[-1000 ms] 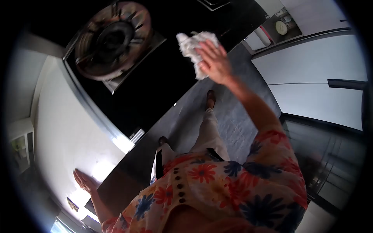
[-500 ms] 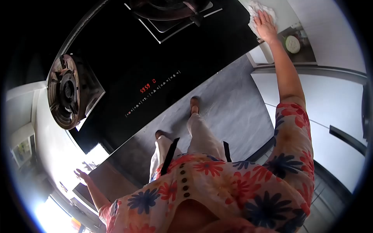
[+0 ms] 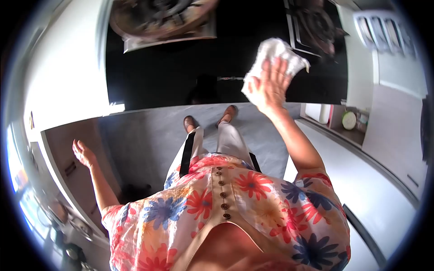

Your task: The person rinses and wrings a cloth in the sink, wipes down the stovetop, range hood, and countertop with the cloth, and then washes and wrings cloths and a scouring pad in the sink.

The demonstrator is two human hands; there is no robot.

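Observation:
A crumpled white cloth (image 3: 270, 50) lies against the black glass cooktop (image 3: 167, 67), right of its small touch panel. My right hand (image 3: 272, 86) presses on the cloth from above, fingers stretched across it; the cloth's part under the palm is hidden. Off to the left, my left hand (image 3: 84, 154) hangs in the air beside the brown cabinet front (image 3: 74, 167), fingers loosely apart and holding nothing. At the upper left of the cooktop sits a gas burner (image 3: 162, 20), and a second burner (image 3: 314, 29) is at the upper right, slightly blurred.
Pale counter (image 3: 68, 63) runs along the left. On the right, a shelf recess holds a cut round green vegetable (image 3: 349, 120) and a white container (image 3: 318, 112). A white slotted rack (image 3: 385, 32) stands at the upper right. White cabinet fronts (image 3: 334, 171) lie below.
My right hand has brought the cloth from the counter at the right onto the cooktop. My left hand has come away from the left counter edge. The view has turned.

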